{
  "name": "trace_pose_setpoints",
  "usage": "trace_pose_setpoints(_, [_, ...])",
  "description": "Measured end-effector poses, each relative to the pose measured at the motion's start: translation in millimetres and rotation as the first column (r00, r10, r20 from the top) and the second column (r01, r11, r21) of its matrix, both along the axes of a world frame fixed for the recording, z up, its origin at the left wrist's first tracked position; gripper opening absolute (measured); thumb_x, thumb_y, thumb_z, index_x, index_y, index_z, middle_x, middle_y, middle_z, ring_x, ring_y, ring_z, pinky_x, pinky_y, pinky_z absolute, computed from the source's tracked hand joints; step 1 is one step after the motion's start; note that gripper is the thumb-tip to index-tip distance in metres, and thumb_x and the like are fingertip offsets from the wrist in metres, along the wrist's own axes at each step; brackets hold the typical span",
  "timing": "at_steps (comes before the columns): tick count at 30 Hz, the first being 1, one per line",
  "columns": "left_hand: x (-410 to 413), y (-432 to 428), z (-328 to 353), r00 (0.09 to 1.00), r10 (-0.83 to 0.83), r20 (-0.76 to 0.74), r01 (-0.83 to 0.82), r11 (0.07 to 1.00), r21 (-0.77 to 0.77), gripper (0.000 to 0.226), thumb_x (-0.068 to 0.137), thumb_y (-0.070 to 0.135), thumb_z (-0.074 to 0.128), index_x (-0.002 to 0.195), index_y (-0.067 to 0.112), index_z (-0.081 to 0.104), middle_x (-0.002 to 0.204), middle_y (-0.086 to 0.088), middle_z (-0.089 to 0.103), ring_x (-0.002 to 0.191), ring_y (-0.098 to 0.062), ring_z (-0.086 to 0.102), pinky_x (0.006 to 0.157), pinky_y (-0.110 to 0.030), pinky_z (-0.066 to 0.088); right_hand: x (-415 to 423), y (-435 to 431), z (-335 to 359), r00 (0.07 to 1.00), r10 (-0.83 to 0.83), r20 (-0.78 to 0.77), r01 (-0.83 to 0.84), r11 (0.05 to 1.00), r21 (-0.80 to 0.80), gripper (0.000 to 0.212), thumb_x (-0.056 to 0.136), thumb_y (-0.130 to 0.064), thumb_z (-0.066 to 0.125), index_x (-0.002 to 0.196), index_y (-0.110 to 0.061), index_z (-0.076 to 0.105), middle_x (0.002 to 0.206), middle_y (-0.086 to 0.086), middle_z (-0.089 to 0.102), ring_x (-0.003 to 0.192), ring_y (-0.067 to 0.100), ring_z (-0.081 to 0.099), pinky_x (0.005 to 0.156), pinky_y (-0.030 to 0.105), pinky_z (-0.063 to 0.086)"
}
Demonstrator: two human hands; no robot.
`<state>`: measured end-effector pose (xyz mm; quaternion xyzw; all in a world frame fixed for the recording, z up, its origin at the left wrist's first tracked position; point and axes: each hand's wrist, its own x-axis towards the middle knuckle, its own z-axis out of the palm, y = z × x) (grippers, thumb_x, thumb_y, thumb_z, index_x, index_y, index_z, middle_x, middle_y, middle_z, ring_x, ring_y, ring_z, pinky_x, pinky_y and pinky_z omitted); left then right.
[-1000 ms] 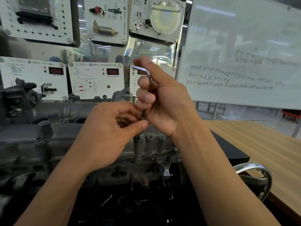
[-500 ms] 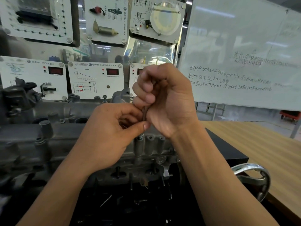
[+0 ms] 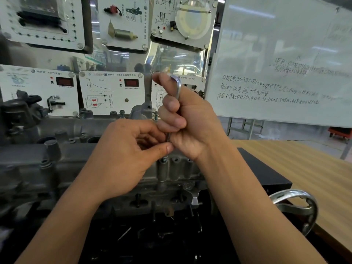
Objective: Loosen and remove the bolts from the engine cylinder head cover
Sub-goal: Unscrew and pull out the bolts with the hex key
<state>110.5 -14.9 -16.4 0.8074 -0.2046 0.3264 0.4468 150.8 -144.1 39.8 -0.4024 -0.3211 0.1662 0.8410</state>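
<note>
The person's right hand (image 3: 187, 119) is closed in a fist around an L-shaped hex key (image 3: 178, 88), fingers curled round the upright shaft and the forefinger stretched up along the bend at the top; the short leg of the key points left over that finger; the left hand (image 3: 127, 155) sits just below and to the left, its thumb and curled fingers pinching the lower end of the shaft, touching the heel of the right hand; directly under the left thumb a bolt (image 3: 164, 160) shows at the top of a round boss on the near edge of the grey engine cover (image 3: 76, 161); the thumb hides whether the key's tip is seated in the bolt head; two other bolts (image 3: 122, 112) stand upright along the far edge of the cover, one of them just beside the right hand's knuckles; behind the engine hang white instrument panels (image 3: 112, 90) with red displays; a whiteboard (image 3: 285, 54) with handwriting fills the upper right; a wooden table (image 3: 320, 172) lies to the right, with a black box (image 3: 266, 174) on it next to the engine; a shiny metal handwheel (image 3: 304, 204) sticks out near the right forearm.
</note>
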Motion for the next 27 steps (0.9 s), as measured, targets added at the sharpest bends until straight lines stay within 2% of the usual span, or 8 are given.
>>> trace_pose_setpoints(4, [0, 0, 1, 1.000, -0.011, -0.001, 0.011, 1.000, 0.014, 0.007, 0.082, 0.023, 0.080, 0.082, 0.028, 0.075, 0.074, 0.008, 0.075, 0.069, -0.015, 0.073, 0.071, -0.048, 0.061, -4, 5, -1, 0.977, -0.208, 0.054, 0.207, 0.978, 0.025, 0.021, 0.103, -0.010, 0.044, 0.100, -0.013, 0.065, 0.051, -0.002, 0.048, 0.031, 0.006, 0.029, 0.034, 0.017, 0.023])
trace_pose_setpoints(8, [-2, -1, 2, 0.998, -0.050, -0.024, 0.050, 0.999, -0.003, 0.007, 0.082, 0.021, 0.075, 0.085, 0.028, 0.077, 0.076, 0.008, 0.076, 0.071, -0.014, 0.074, 0.074, -0.047, 0.061, -9, 11, -9, 0.890, -0.420, 0.176, 0.402, 0.906, 0.129, 0.029, 0.097, -0.007, 0.039, 0.096, -0.009, 0.068, 0.062, 0.005, 0.056, 0.036, 0.010, 0.031, 0.039, 0.019, 0.024])
trace_pose_setpoints(12, [-5, 0, 4, 0.998, -0.052, -0.034, 0.052, 0.998, 0.017, 0.006, 0.082, 0.022, 0.075, 0.081, 0.028, 0.075, 0.073, 0.005, 0.075, 0.067, -0.016, 0.072, 0.067, -0.041, 0.060, -13, 13, -12, 0.811, -0.439, 0.386, 0.424, 0.897, 0.130, 0.031, 0.094, -0.024, 0.041, 0.095, -0.006, 0.067, 0.062, 0.007, 0.059, 0.034, 0.009, 0.031, 0.038, 0.017, 0.026])
trace_pose_setpoints(15, [-6, -1, 4, 0.999, -0.022, -0.033, 0.023, 0.999, 0.039, 0.004, 0.082, 0.026, 0.074, 0.079, 0.028, 0.074, 0.069, 0.002, 0.073, 0.059, -0.016, 0.068, 0.056, -0.034, 0.055, -14, 11, -10, 0.721, -0.466, 0.512, 0.502, 0.861, 0.076, 0.040, 0.101, -0.031, 0.047, 0.083, -0.004, 0.070, 0.060, 0.001, 0.062, 0.038, 0.001, 0.044, 0.043, 0.008, 0.035])
trace_pose_setpoints(19, [-5, -3, 4, 0.999, -0.037, -0.031, 0.037, 0.999, 0.014, 0.002, 0.080, 0.029, 0.073, 0.080, 0.029, 0.075, 0.072, 0.004, 0.075, 0.065, -0.017, 0.071, 0.067, -0.047, 0.059, -14, 7, -4, 0.815, -0.444, 0.371, 0.483, 0.875, -0.013, 0.038, 0.100, -0.033, 0.059, 0.071, -0.010, 0.069, 0.059, 0.000, 0.060, 0.037, 0.006, 0.035, 0.038, 0.015, 0.030])
trace_pose_setpoints(22, [-5, -2, 5, 0.999, -0.041, -0.036, 0.041, 0.999, 0.016, 0.008, 0.079, 0.035, 0.072, 0.082, 0.029, 0.076, 0.073, 0.006, 0.075, 0.067, -0.017, 0.073, 0.069, -0.049, 0.059, -14, 8, -5, 0.820, -0.489, 0.297, 0.515, 0.857, -0.011, 0.033, 0.096, -0.029, 0.067, 0.070, -0.008, 0.069, 0.062, 0.000, 0.063, 0.037, 0.002, 0.041, 0.038, 0.014, 0.033])
trace_pose_setpoints(27, [-3, -2, 4, 0.998, -0.033, -0.051, 0.032, 0.999, -0.015, 0.003, 0.081, 0.028, 0.076, 0.080, 0.026, 0.077, 0.072, 0.005, 0.076, 0.068, -0.019, 0.073, 0.072, -0.050, 0.059, -16, 6, -1, 0.834, -0.490, 0.255, 0.507, 0.862, -0.003, 0.020, 0.092, -0.024, 0.072, 0.077, -0.010, 0.072, 0.075, 0.005, 0.074, 0.039, 0.011, 0.054, 0.041, 0.018, 0.042])
